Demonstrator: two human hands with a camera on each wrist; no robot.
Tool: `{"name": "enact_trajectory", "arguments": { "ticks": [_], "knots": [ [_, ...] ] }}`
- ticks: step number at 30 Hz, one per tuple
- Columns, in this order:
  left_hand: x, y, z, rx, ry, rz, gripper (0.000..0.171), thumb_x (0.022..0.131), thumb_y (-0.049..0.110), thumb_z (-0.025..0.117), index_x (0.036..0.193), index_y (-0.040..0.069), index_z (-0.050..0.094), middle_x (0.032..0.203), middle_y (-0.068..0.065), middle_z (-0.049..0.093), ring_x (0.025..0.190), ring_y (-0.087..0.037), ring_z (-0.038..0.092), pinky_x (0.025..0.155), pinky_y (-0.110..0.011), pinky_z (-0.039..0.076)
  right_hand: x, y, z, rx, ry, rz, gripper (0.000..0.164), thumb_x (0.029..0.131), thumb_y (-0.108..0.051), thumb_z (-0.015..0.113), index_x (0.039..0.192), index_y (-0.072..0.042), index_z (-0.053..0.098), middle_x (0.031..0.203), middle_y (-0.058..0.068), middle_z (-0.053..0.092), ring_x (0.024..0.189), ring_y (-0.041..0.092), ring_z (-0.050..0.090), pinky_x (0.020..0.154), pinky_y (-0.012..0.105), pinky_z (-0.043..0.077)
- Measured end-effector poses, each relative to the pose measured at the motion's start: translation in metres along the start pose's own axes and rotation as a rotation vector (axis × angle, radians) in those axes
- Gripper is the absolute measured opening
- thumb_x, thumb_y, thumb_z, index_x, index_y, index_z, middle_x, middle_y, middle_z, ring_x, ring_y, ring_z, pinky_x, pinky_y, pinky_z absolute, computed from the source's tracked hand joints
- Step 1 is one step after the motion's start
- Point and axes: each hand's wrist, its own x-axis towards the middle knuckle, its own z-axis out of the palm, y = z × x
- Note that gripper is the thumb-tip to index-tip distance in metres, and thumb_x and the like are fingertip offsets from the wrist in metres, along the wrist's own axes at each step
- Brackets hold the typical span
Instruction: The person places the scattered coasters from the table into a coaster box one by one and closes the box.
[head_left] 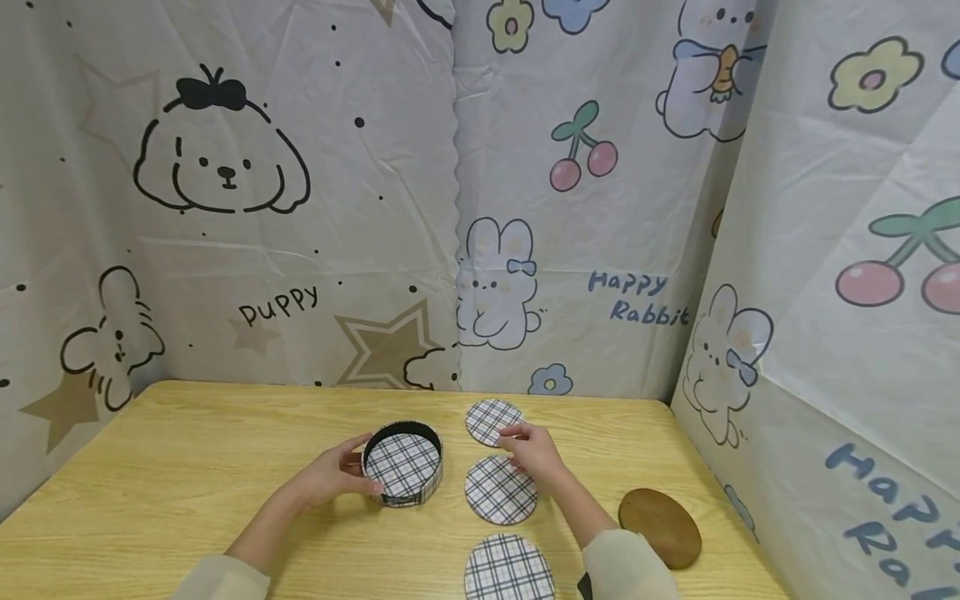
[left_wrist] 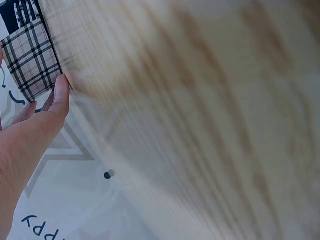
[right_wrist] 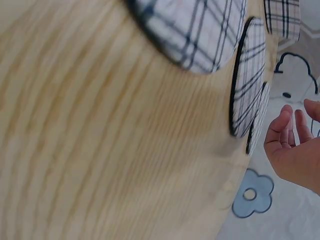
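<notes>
Plaid holder (head_left: 432, 486) stands gripped by the left hand (head_left: 330, 477).

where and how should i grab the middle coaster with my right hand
Probably by opposite points on its rim, left and right, with the right hand coming down from the right. The middle coaster is a thin, flat disc without a handle, so its edge offers the likeliest grip; the far coaster and near coaster sit close, leaving more room at the sides.
</notes>
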Motion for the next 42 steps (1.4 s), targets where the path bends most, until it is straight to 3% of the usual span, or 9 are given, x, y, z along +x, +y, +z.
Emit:
{"name": "enact_trajectory", "arguments": {
  "ticks": [5,11,14,23,31,38,42],
  "knots": [
    [0.000,0.000,-0.001,0.002,0.015,-0.004,0.094,0.074,0.018,0.079,0.147,0.001,0.021,0.132,-0.030,0.047,0.115,-0.033,0.053,0.099,-0.049,0.044,0.003,0.006,-0.009,0.010,0.054,0.028,0.030,0.091,-0.013,0.056,0.117,0.003,0.059,0.096,0.009,0.060,0.059,0.012,0.046,0.049,0.021,0.037],
    [0.000,-0.001,-0.001,-0.003,-0.005,0.003,0.095,0.075,0.017,0.079,0.147,0.000,0.020,0.133,-0.032,0.045,0.116,-0.035,0.053,0.098,-0.048,0.045,0.010,0.016,-0.014,-0.012,0.140,0.061,0.031,0.090,-0.016,0.060,0.115,0.002,0.060,0.096,0.010,0.061,0.068,0.017,0.054,0.051,0.022,0.044],
    [0.000,-0.002,-0.002,0.002,-0.017,0.010,0.095,0.075,0.017,0.079,0.147,-0.001,0.019,0.133,-0.034,0.044,0.117,-0.037,0.052,0.098,-0.048,0.045,0.015,0.021,-0.014,0.009,0.173,0.075,0.032,0.089,-0.017,0.061,0.115,0.002,0.059,0.095,0.011,0.059,0.064,0.015,0.053,0.050,0.022,0.044],
    [0.000,-0.001,-0.003,-0.005,-0.021,0.015,0.095,0.075,0.018,0.078,0.147,-0.001,0.018,0.133,-0.034,0.044,0.116,-0.035,0.053,0.097,-0.047,0.046,0.031,0.026,-0.011,0.057,0.200,0.124,0.040,0.089,-0.021,0.063,0.121,0.002,0.053,0.068,0.004,0.052,0.047,0.008,0.039,0.044,0.020,0.035],
    [0.001,-0.004,-0.004,-0.007,-0.015,0.020,0.096,0.074,0.019,0.079,0.147,-0.001,0.019,0.132,-0.033,0.046,0.114,-0.031,0.055,0.096,-0.045,0.047,0.042,0.025,-0.007,0.026,0.227,0.146,0.048,0.085,-0.021,0.067,0.125,0.002,0.051,0.077,0.007,0.055,0.046,0.009,0.039,0.043,0.021,0.036],
    [0.002,-0.005,-0.004,-0.017,-0.019,0.037,0.096,0.075,0.017,0.079,0.147,-0.001,0.019,0.132,-0.033,0.046,0.113,-0.031,0.055,0.097,-0.045,0.047,0.047,0.024,-0.003,-0.026,0.232,0.148,0.054,0.084,-0.023,0.068,0.126,0.004,0.048,0.072,0.005,0.051,0.045,0.009,0.039,0.042,0.021,0.036],
    [0.001,-0.004,-0.003,-0.012,-0.025,0.048,0.095,0.075,0.017,0.079,0.147,-0.003,0.019,0.130,-0.033,0.048,0.112,-0.031,0.056,0.096,-0.045,0.047,0.048,0.024,0.001,-0.067,0.252,0.162,0.055,0.084,-0.024,0.068,0.127,0.004,0.047,0.087,0.012,0.055,0.056,0.013,0.046,0.050,0.024,0.041]
  ]
}}
